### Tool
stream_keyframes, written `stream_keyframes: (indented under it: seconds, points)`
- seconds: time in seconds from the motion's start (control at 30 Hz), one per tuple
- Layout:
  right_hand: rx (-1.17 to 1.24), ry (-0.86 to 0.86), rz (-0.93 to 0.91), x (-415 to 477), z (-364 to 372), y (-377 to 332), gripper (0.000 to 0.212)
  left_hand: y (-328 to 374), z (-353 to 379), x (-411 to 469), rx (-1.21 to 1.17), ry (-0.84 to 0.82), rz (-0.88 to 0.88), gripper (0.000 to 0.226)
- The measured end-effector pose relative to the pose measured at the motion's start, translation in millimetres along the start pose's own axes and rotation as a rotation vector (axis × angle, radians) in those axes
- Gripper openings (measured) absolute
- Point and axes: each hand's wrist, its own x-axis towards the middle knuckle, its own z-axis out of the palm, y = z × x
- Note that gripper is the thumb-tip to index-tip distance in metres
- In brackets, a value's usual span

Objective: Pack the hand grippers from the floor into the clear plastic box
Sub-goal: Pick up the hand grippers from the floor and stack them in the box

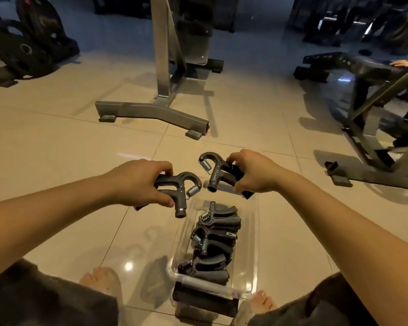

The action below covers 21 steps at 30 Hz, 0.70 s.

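Bare feet (99, 278) on beige tiled floor (57, 149), clear plastic box (250, 243) between them holding stacked black spring hand grippers (216, 241), left hand (137, 182) fingers clamped on loose gripper (177, 184), right hand (252, 171) fingers clamped on second gripper (218, 171) above box's far end

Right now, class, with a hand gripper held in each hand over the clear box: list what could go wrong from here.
1. The left hand and right hand hold the left gripper and right gripper close together; their springs could snag.
2. Bare feet flank the clear box; a dropped gripper might hit toes.
3. The packed row fills much of the box; forcing more in may jam.
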Motion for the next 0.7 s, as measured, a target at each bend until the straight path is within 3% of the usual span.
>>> stream_keyframes:
  seconds: [0.13, 0.27, 0.37, 0.53, 0.7]
  points:
    - [-0.028, -0.017, 0.092, 9, 12, 38, 0.065, 0, 20, 8, -0.046, -0.001, -0.051, 0.049]
    - [-0.032, 0.004, 0.165, 18, 22, 59, 0.059, -9, 49, 9, -0.384, -0.102, -0.203, 0.045]
    - [-0.059, 0.007, 0.169, 21, 36, 64, 0.049, -12, 50, 15, -0.505, -0.131, -0.255, 0.044]
    - [-0.122, -0.079, 0.109, 16, 76, 63, 0.044, -4, 53, 38, -0.562, -0.12, -0.253, 0.043]
    - [-0.141, -0.169, 0.068, 10, 115, 67, 0.039, 2, 67, 60, -0.392, -0.13, -0.156, 0.047]
